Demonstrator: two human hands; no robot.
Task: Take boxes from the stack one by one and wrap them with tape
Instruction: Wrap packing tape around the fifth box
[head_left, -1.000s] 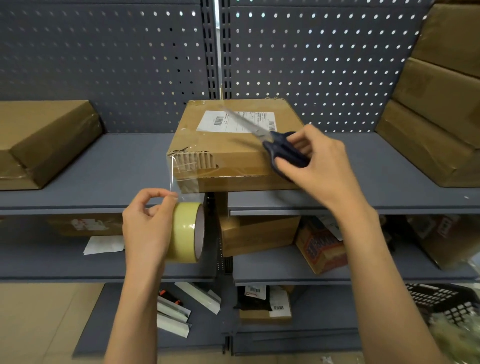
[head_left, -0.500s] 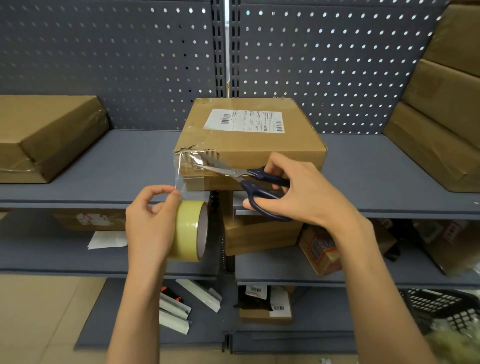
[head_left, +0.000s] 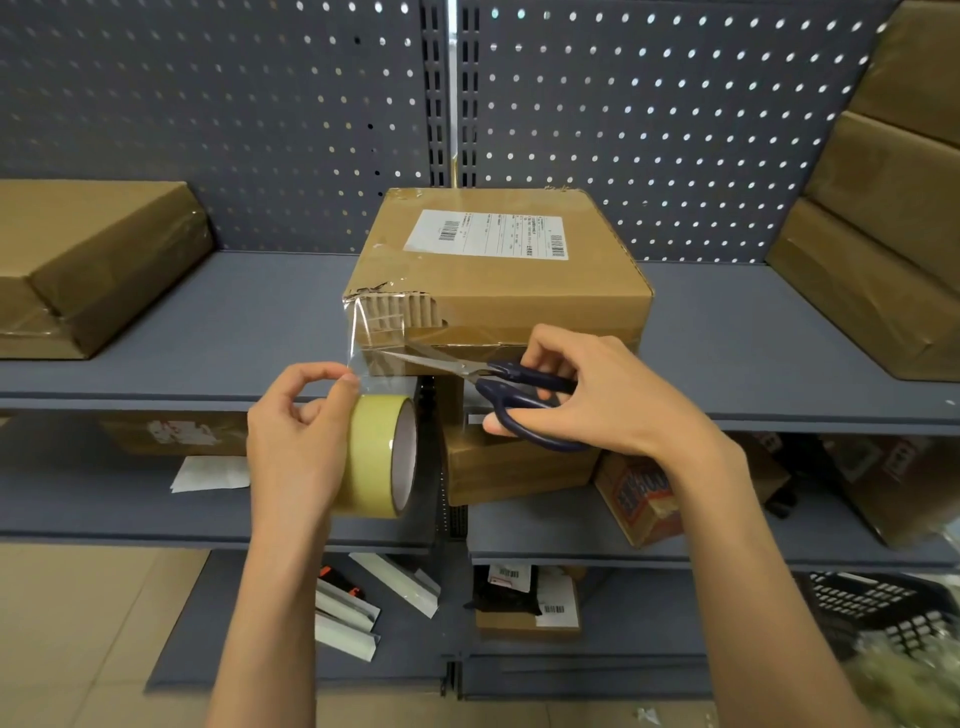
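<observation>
A square brown cardboard box (head_left: 498, 275) with a white shipping label on its lid lies flat at the centre of the frame on the grey metal shelf (head_left: 223, 332), its front face toward the camera and overhanging the shelf's front edge; the front left corner is torn, showing corrugated board. A strip of clear tape (head_left: 376, 358) runs from that torn corner down and toward the lower left to a yellowish roll of packing tape (head_left: 376, 454), which stands on edge just below the shelf edge with its open core facing right. The left hand (head_left: 298, 441) grasps the roll from the left, its thumb and forefinger pinching the strip just above the roll. The right hand (head_left: 587, 400) holds a pair of dark blue-handled scissors (head_left: 483, 382), fingers curled through the loops; their long axis lies nearly level, the metal blades pointing left and slightly up, parted around the stretched strip just beside the box's lower front edge. Tape-wrapped brown boxes (head_left: 88, 270) rest on the shelf at the far left, and a leaning stack of brown boxes (head_left: 888, 223) fills the upper right.
</observation>
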